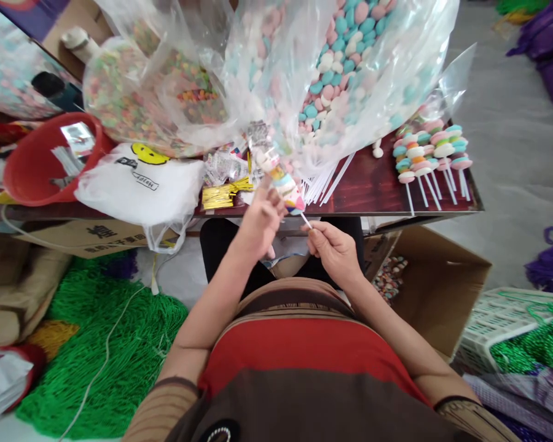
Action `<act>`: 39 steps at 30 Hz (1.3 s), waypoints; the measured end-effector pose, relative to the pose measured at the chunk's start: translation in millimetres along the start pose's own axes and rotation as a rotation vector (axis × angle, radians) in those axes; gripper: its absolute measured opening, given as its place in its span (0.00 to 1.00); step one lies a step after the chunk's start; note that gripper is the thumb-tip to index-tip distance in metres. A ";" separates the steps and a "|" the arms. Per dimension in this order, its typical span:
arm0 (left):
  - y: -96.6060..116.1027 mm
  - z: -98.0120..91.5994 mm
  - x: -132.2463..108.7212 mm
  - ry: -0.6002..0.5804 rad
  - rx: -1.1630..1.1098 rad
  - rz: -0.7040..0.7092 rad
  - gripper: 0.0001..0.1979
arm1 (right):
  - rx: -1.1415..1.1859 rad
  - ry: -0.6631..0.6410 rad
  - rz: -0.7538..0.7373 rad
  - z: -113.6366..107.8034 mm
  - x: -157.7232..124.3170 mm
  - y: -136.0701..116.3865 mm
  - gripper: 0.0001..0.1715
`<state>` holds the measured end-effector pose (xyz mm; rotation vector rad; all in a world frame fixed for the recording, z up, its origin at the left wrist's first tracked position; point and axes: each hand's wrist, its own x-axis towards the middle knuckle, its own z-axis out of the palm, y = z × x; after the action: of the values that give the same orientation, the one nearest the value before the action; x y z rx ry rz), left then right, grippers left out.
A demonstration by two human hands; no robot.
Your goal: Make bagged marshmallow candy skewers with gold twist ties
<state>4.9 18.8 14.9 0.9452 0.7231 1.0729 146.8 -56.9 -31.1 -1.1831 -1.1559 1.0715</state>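
Observation:
A marshmallow-like candy skewer [284, 182] in a clear printed wrapper is held slanted in front of me, at the table's near edge. My left hand [259, 222] is at its side, the upper fingers bent against the wrapper and slightly blurred. Below, my right hand [335, 248] pinches the white stick [306, 220] between thumb and fingers. Loose white sticks [334, 184] lie on the table just right of the skewer. Gold twist ties [223, 195] and clear printed wrappers [225, 169] are to the left of my left hand.
Large clear bags of pastel candy [336, 77] fill the back of the table [364, 178]. Several finished skewers [431, 153] lie at the right edge. Left are a white plastic bag [142, 184] and a red basin [27, 162]. An open cardboard box [442, 282] stands below right.

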 end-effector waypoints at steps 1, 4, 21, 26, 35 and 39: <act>7.5 -3.8 4.2 0.033 0.001 0.034 0.36 | -0.005 -0.023 -0.004 -1.4 -0.7 1.1 0.18; 23.4 -8.8 13.0 0.082 -0.016 0.091 0.28 | -0.025 -0.071 -0.003 -3.2 -3.2 4.6 0.17; -18.0 11.7 -13.2 0.007 -0.059 -0.047 0.31 | 0.176 -0.065 0.154 13.5 3.2 -0.9 0.24; -17.4 6.7 -7.8 0.066 -0.031 -0.078 0.31 | 0.048 -0.046 0.077 8.3 4.9 0.0 0.26; -36.1 6.4 -13.3 0.101 0.048 -0.173 0.27 | -0.172 0.058 -0.015 11.3 5.5 10.3 0.29; -31.1 6.2 -10.0 0.156 -0.056 -0.148 0.28 | -0.293 0.063 -0.083 8.8 4.7 12.5 0.30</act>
<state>19.3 2.1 -10.0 0.7546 0.8731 1.0383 138.4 -50.2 -42.9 -1.3720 -1.3318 0.8151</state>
